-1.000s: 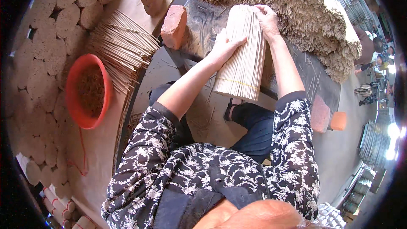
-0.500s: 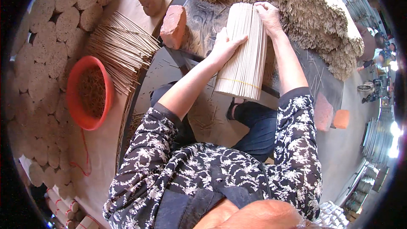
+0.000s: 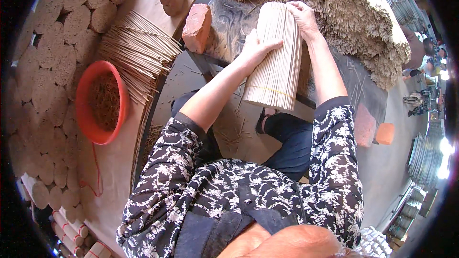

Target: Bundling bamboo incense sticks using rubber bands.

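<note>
A thick round bundle of thin pale sticks (image 3: 277,64) lies tilted in front of me, its top end away from me. Near its lower end a thin yellow band (image 3: 270,90) runs round it. My left hand (image 3: 256,50) grips the bundle's left side, thumb laid across the front and the other fingers partly hidden. At the top right edge, my right hand (image 3: 304,19) is closed on the bundle with bent fingertips at the rim. Beneath the bundle is a dark worktop (image 3: 229,24) with stick scraps on it.
A heap of loose sticks (image 3: 334,24) covers the far right. Bricks (image 3: 197,27) stand near the worktop's left edge. Further left are loose sticks (image 3: 138,52), a red bowl (image 3: 123,102) of rubber-band-like loops and stacked bundles (image 3: 50,74). Another brick (image 3: 365,126) lies right.
</note>
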Demonstrator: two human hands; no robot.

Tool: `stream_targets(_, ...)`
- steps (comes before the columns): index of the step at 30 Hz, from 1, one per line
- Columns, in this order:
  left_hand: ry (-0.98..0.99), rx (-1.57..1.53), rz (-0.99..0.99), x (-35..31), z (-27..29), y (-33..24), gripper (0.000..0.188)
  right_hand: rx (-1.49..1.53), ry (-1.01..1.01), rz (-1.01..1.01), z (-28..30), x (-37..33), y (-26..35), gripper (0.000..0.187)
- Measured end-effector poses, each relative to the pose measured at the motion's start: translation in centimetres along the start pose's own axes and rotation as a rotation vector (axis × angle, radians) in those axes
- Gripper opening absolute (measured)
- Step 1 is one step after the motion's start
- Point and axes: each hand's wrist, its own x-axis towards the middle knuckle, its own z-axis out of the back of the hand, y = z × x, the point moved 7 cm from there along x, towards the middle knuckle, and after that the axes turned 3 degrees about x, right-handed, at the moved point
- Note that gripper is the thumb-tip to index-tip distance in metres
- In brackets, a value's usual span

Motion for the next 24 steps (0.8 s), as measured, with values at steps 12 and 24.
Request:
stream_targets(12, 0.023, -0.069, 0.028, 0.0, -0.5, -0.2, 0.060, 0.286, 0.137, -0.214, -0.1, 0.2, -0.3, 0.014)
stream_targets(24, -0.163, 0.709, -0.503, 0.4, -1.0, -4.5, 0.048, 0.218, 0.165, -0.211, -0.1, 0.1, 0.0, 0.018)
